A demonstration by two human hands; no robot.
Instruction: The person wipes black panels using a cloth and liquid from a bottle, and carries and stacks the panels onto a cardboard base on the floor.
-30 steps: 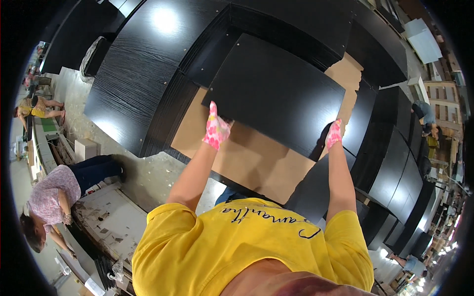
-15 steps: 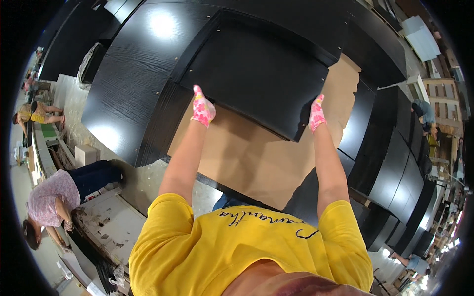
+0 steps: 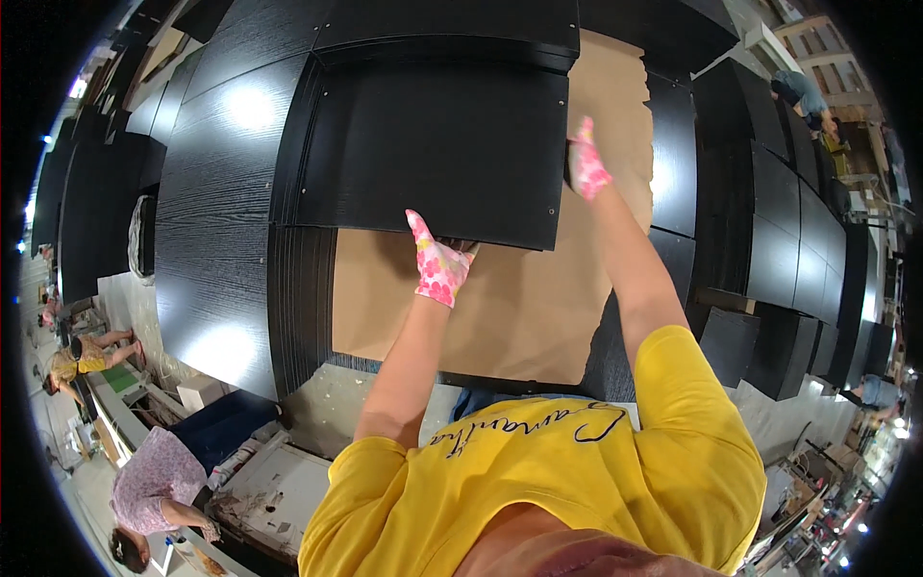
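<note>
A black wood-grain panel [image 3: 433, 144] with small round fittings near its corners lies in front of me over a sheet of brown cardboard [image 3: 481, 332]. My left hand [image 3: 440, 264], in a pink-and-white flowered glove, grips the panel's near edge. Its thumb points up at the edge, and the fingers go partly underneath. Beside the panel's right edge is my right hand [image 3: 588, 165] in a matching glove. Its thumb stretches out away from the panel; the other fingers lie along the edge side, partly hidden.
Stacked black panels [image 3: 216, 183] stand along the left, and another black stack [image 3: 447, 24] borders the far side. More black panels [image 3: 769, 212] fill the right. One person [image 3: 163, 481] bends over a worktable at the lower left; another person [image 3: 803, 91] is at the upper right.
The panel has turned squarer to the stacks and come to lie further left. My left hand has moved along its near edge toward the middle; my right hand has shifted up along the right edge.
</note>
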